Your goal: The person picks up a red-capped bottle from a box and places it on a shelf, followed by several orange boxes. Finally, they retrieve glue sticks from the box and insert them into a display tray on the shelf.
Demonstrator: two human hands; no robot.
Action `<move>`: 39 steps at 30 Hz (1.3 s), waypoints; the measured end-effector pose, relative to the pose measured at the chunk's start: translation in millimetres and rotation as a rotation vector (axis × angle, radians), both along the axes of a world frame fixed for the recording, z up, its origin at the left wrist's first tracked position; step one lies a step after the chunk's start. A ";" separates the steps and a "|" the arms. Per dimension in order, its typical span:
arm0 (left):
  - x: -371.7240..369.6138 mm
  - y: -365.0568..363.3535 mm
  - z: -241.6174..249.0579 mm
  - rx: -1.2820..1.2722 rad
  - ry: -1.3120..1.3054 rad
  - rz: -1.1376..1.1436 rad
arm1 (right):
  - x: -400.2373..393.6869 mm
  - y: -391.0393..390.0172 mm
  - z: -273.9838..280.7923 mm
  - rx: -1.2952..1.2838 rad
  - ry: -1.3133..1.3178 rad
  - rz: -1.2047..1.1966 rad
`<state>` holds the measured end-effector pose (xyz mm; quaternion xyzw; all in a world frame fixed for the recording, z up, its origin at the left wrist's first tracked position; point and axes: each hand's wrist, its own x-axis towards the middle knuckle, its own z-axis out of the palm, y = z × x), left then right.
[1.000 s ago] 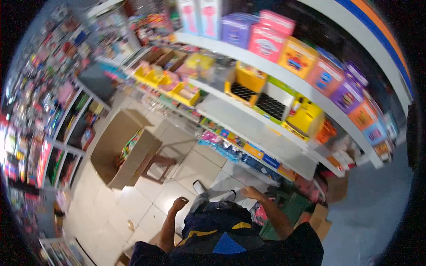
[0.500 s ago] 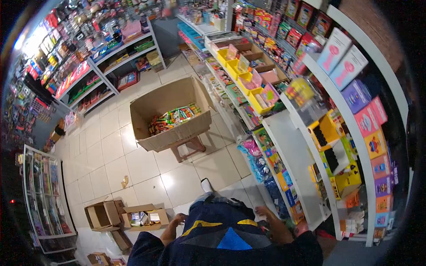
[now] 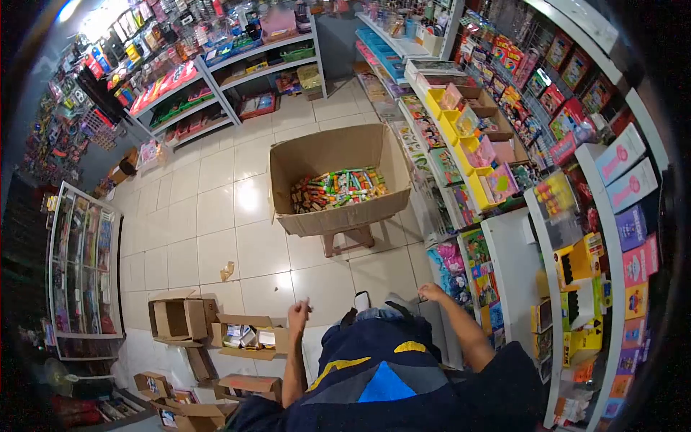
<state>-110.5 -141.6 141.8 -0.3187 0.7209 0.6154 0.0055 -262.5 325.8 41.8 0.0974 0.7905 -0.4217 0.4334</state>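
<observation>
cardboard box (image 3: 344, 218) hides the top of the stool (image 3: 329, 244).

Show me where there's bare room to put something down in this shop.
The tiled floor lies mostly open between the large cardboard box and the white-framed display rack, with a tan scrap on it. The white shelf has a bare stretch, bordered by yellow bins and colourful packages. It's crowded among the open cartons at lower left.
</observation>
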 end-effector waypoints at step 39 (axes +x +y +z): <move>-306.4 -142.8 353.5 -0.654 1.358 0.326 | -349.1 -16.5 42.6 0.454 0.509 -0.180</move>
